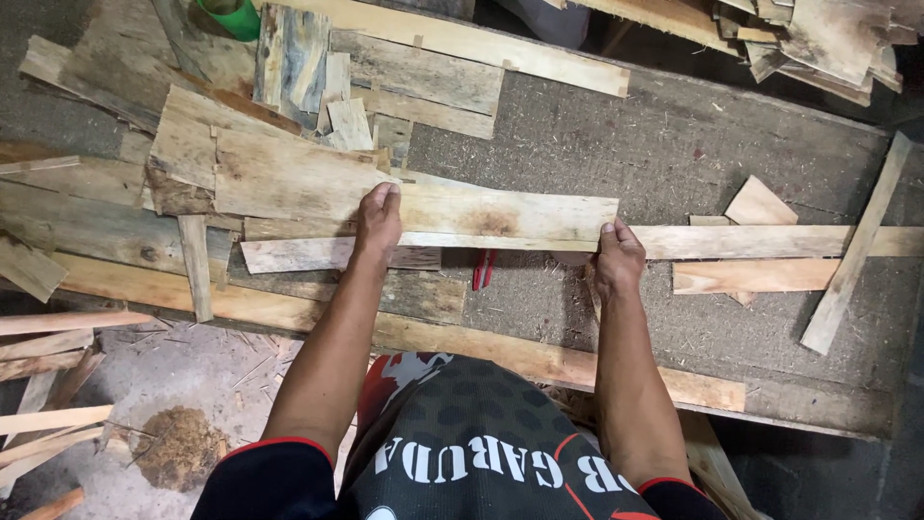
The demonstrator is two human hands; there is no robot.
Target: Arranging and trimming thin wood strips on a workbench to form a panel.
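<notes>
Left hand: I see my left hand (377,223) lying on top of a wide thin plank (414,197), near its middle. The fingers are bent over the plank's near edge and grip it.
Right hand: My right hand (618,258) is at the plank's right end. The thumb and fingers pinch the near corner there.
Plank: It is pale wood with dark stains. It lies flat and sideways across the gray workbench (616,144), from the wood pile on the left to my right hand.
Under the plank: A long thin strip (770,241) runs out to the right from below it. A shorter flat board (327,255) sits just under my left hand.
Red thing: Something small and red (483,268) pokes out below the plank, between my hands. I cannot tell what it is.
Right side: A few small wood bits (760,204) and a slanted stick (857,246) lie on the bench.
Left side: Many rough boards are stacked in a pile (289,96). A green cup (233,16) stands at the far edge.
Floor: A heap of sawdust (178,445) and loose sticks (48,337) lie down on the left.
</notes>
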